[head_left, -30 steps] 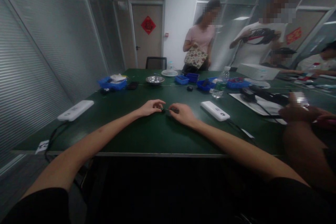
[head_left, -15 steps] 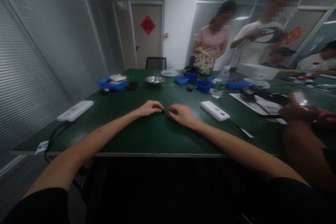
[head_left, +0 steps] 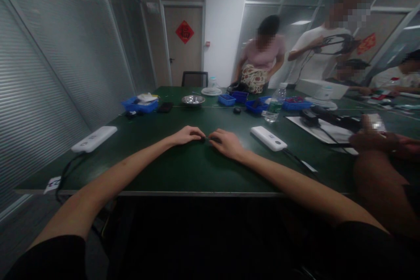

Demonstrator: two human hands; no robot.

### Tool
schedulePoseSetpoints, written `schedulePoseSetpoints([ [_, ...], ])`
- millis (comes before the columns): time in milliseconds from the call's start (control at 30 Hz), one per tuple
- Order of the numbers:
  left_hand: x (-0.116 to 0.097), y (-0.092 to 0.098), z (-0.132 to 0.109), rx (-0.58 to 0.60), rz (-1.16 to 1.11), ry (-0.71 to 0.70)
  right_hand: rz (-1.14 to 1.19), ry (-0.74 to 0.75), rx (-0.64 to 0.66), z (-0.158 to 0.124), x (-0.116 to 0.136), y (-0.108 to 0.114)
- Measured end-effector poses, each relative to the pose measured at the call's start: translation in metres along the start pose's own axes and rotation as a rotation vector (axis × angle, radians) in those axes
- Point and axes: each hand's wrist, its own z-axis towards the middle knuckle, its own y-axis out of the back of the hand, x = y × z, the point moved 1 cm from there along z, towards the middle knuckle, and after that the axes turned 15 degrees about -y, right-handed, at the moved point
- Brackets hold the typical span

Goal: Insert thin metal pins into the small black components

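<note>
Both my hands rest close together on the dark green table, nearly meeting at the fingertips. My left hand is closed in a pinch on a small dark piece, too small to name. My right hand curls its fingers round a small dark object, mostly hidden under them. Something thin seems to bridge the narrow gap between the two; what it is I cannot make out.
White devices with cables lie to the left and right. Farther back are a metal bowl, blue trays, a water bottle and a small black object. A neighbour's arm is at the right edge; other people stand behind the table.
My right hand has shifted slightly left, narrowing the gap to my left hand, which stays almost still. Across the table, the person in pink has bent forward and moved left.
</note>
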Motion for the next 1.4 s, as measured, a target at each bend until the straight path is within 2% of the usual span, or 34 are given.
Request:
schedulePoseSetpoints([
  [400, -0.009, -0.007, 0.002, -0.01, -0.115, -0.004, -0.049, -0.014, 0.051, -0.004, 0.007, 0.005],
  [633, -0.008, -0.014, 0.004, -0.002, -0.142, -0.035, -0.038, -0.04, 0.047, 0.0, 0.009, -0.001],
  [900, -0.006, -0.011, 0.004, -0.04, 0.027, -0.002, -0.029, -0.252, -0.032, 0.007, -0.004, -0.004],
  [1167, -0.012, -0.01, 0.002, -0.062, 0.301, -0.078, -0.044, -0.299, -0.034, 0.005, -0.003, -0.001],
  [1400, -0.011, -0.012, 0.004, 0.066, 0.413, -0.086, -0.037, -0.285, -0.018, 0.006, -0.002, 0.0],
])
